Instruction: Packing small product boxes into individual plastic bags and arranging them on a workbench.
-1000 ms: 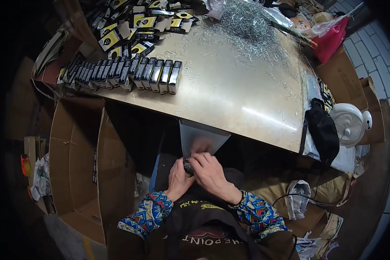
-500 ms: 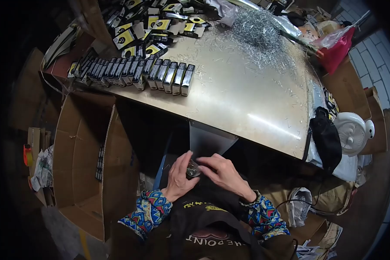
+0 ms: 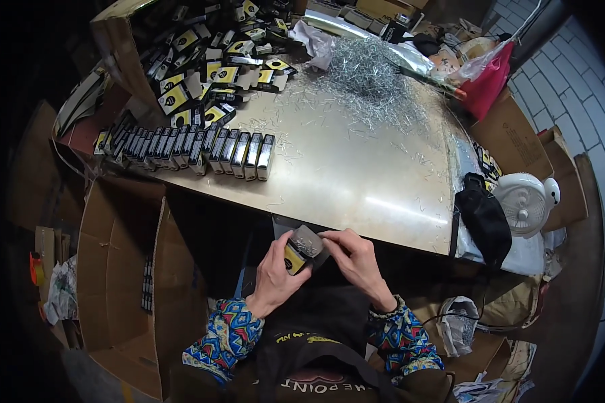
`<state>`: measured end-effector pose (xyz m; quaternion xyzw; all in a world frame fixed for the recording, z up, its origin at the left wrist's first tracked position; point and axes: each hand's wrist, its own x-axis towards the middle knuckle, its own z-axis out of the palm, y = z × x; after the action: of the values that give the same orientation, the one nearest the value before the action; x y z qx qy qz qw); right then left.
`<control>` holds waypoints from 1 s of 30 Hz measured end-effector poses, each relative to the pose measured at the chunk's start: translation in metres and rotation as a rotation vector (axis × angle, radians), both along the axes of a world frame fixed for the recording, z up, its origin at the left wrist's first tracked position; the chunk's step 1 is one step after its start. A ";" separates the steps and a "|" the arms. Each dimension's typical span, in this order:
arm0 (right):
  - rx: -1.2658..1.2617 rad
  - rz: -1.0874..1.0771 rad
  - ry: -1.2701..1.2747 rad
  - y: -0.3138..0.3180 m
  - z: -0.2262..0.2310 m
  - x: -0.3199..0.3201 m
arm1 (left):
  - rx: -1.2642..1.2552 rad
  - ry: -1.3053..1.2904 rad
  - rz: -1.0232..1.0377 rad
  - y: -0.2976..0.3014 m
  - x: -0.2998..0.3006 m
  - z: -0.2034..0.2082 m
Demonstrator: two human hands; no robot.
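My left hand [image 3: 273, 281] is closed around a small black-and-yellow cardboard box [image 3: 293, 260], just off the table's near edge. At the box's upper end is a clear grey plastic case [image 3: 306, 240] with thin silvery pieces in it. Whether the case is partly inside the box I cannot tell. My right hand [image 3: 357, 263] has its thumb and index finger pinched at the right edge of this case. On the table, a row of upright filled-looking boxes [image 3: 220, 151] of the same kind runs along the left edge.
A heap of thin metal pins [image 3: 370, 77] lies on the table [image 3: 329, 174], with loose ones scattered about. Behind the row is a pile of flattened or open boxes [image 3: 212, 74]. Large cardboard cartons [image 3: 117, 269] stand at left; a white fan [image 3: 523, 205] and black bag [image 3: 482, 218] at right.
The view has shifted, so the table appears lower. The box and case have tilted into clearer view in my left hand, and my right fingers have moved to the case's right edge.
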<state>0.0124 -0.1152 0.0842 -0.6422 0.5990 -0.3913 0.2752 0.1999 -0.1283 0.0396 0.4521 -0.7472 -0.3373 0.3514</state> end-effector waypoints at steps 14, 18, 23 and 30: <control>-0.175 0.025 -0.120 -0.002 -0.014 0.010 | -0.080 0.086 -0.149 -0.010 -0.003 0.011; -0.320 0.157 0.097 -0.002 -0.007 0.004 | -0.007 0.128 -0.108 -0.008 -0.005 0.010; -0.281 0.145 -0.051 0.003 -0.006 0.000 | 0.274 0.226 -0.065 -0.011 -0.003 0.013; -0.354 -0.100 -0.085 0.005 -0.013 0.014 | 0.261 0.188 -0.109 -0.017 -0.005 0.017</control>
<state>0.0265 -0.1100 0.0710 -0.6330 0.5398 -0.5304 0.1631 0.1948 -0.1449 0.0570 0.4191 -0.6843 -0.4907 0.3395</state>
